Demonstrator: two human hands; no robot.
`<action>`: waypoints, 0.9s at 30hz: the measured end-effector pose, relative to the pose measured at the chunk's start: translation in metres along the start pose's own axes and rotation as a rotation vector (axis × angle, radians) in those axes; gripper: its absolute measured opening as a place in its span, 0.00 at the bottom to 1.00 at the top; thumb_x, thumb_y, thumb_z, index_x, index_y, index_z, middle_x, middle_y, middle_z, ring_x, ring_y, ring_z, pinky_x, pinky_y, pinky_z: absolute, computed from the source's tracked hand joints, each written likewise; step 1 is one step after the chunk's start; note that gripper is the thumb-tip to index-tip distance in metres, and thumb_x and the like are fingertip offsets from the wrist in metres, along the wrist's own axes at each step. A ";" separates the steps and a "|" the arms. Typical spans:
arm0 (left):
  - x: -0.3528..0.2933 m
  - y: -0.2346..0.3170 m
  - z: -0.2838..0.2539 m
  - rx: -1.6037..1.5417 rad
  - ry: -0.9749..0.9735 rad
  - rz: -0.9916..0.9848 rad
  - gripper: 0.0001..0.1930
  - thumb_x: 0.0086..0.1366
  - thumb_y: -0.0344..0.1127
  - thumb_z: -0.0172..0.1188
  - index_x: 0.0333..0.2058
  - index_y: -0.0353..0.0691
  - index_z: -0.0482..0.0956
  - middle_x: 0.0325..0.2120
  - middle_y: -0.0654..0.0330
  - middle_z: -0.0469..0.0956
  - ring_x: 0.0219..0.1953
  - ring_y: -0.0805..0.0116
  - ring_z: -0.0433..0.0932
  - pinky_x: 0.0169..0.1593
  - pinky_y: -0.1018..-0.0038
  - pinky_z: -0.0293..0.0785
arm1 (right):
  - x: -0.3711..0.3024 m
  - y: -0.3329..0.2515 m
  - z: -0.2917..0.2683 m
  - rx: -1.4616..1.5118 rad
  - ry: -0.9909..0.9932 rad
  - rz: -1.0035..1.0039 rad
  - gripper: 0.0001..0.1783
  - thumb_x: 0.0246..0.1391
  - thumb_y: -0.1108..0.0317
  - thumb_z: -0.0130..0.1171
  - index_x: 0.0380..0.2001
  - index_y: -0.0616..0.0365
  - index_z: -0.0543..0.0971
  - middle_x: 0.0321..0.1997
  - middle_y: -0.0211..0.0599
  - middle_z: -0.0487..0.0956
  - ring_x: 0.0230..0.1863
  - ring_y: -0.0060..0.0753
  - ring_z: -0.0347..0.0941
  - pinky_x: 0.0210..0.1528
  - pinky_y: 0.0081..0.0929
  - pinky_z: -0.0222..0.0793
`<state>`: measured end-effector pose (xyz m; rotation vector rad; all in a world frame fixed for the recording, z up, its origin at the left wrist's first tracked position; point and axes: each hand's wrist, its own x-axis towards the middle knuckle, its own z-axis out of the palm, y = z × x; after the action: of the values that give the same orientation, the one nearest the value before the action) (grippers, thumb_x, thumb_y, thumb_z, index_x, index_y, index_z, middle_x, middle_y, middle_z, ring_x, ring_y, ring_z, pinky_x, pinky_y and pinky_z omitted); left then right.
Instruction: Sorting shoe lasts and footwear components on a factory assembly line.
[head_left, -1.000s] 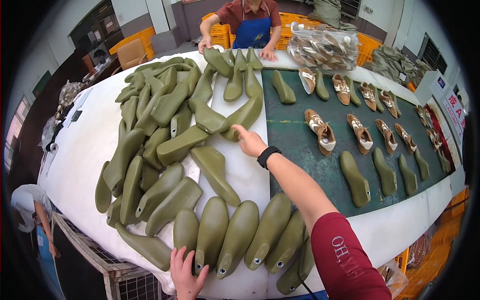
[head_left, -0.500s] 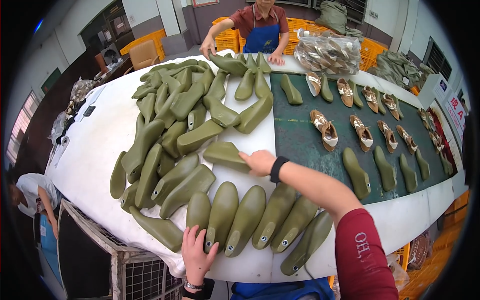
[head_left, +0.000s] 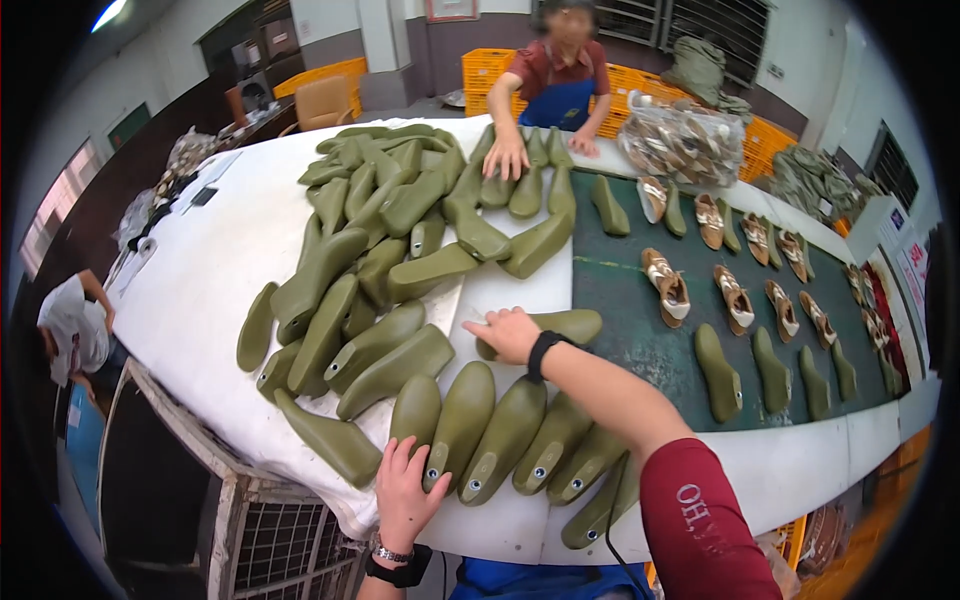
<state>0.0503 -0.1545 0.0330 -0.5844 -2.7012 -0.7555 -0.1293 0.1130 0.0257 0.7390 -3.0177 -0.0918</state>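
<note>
Green shoe lasts fill the middle of the table. My right hand is closed over the left end of one shoe last, which lies crosswise and points right above a fanned row of lasts. My left hand is at the near left end of that row. Its fingers and thumb straddle the near end of the leftmost last, hiding that end. Beside it, the second last lies close to my left thumb. Several more row lasts, like this one, run to the right, partly under my right forearm.
Heaped lasts cover the white cloth on the left. On the green mat at right stand brown-and-white sneakers and more lasts. Across the table a person's hand touches lasts. A wire-sided crate stands at near left.
My right hand has turned its last so that it now points right, nearer the row. The co-worker's hand has moved right and down onto the far lasts. My left hand stays at the row.
</note>
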 end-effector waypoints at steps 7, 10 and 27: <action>-0.002 -0.006 0.003 0.025 0.004 0.026 0.26 0.46 0.38 0.68 0.44 0.35 0.74 0.50 0.50 0.69 0.56 0.43 0.63 0.54 0.55 0.64 | -0.012 0.046 -0.004 0.194 -0.068 0.015 0.13 0.35 0.71 0.60 0.31 0.53 0.79 0.30 0.44 0.79 0.37 0.48 0.76 0.40 0.42 0.72; -0.001 -0.009 0.005 0.012 0.015 0.049 0.26 0.46 0.38 0.68 0.44 0.35 0.74 0.50 0.49 0.69 0.57 0.43 0.63 0.54 0.55 0.64 | -0.042 0.071 -0.016 0.084 -0.146 0.080 0.10 0.34 0.72 0.59 0.26 0.52 0.81 0.31 0.44 0.80 0.37 0.49 0.76 0.39 0.41 0.73; 0.003 -0.009 0.009 0.037 -0.019 0.051 0.24 0.46 0.35 0.68 0.42 0.33 0.73 0.50 0.48 0.68 0.56 0.42 0.63 0.56 0.55 0.63 | -0.174 0.124 0.030 0.309 -0.219 0.725 0.36 0.44 0.62 0.58 0.59 0.49 0.63 0.41 0.50 0.79 0.44 0.50 0.75 0.46 0.42 0.71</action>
<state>0.0427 -0.1557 0.0228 -0.6523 -2.6999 -0.6888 -0.0334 0.3045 0.0008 -0.4236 -3.3250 0.3374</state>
